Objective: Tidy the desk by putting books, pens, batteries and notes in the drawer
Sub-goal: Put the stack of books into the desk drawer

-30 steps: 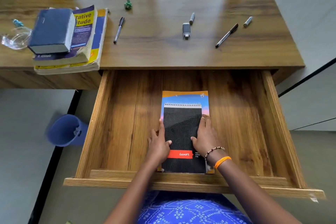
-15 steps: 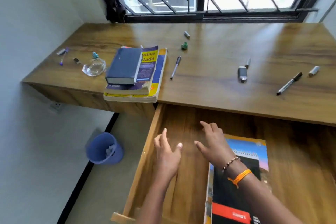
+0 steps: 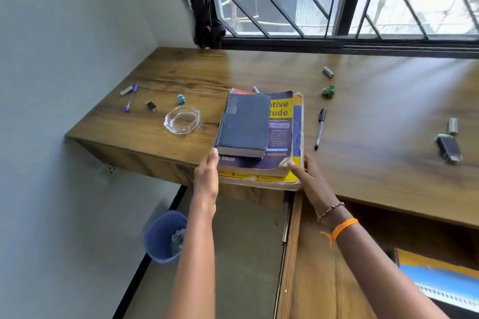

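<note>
The left hand point(image 3: 207, 176) and right hand point(image 3: 309, 179) clasp the near corners of the book stack point(image 3: 261, 134) at the desk point(image 3: 375, 163) edge. Right of the grip, the open drawer point(image 3: 291, 254) holds one notebook point(image 3: 440, 280). Outstanding, by judgement: the books, pens point(image 3: 320, 127) and batteries point(image 3: 328, 72) beyond the grip.
</note>
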